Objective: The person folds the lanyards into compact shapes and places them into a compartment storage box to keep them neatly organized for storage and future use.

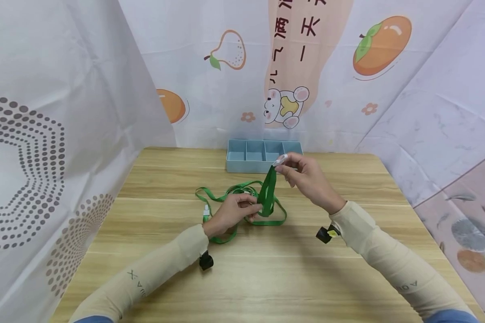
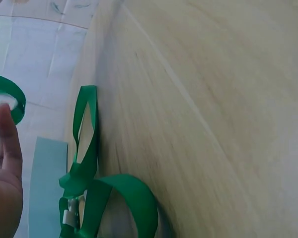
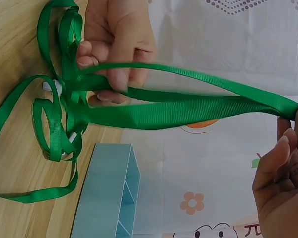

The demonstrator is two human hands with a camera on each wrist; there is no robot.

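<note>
A green lanyard [image 1: 268, 188] hangs stretched in folded strands between the two hands. At its upper end my right hand [image 1: 307, 177] pinches it by the white clip [image 1: 280, 160] between thumb and fingers. Lower down, my left hand [image 1: 234, 213] pinches a strand between thumb and fingers, as the right wrist view shows the thumb [image 3: 120, 74] lying across the ribbon. Beneath the left hand, more green lanyards [image 1: 280, 220] lie in a loose tangle on the table. A white buckle [image 1: 206, 211] sits on a ribbon left of that hand.
Behind the hands, near the table's back edge, stands a light blue tray [image 1: 246, 167] with several compartments. The wooden table [image 1: 165, 211] has light grain. Printed curtains [image 1: 210, 98] hang at the back and both sides.
</note>
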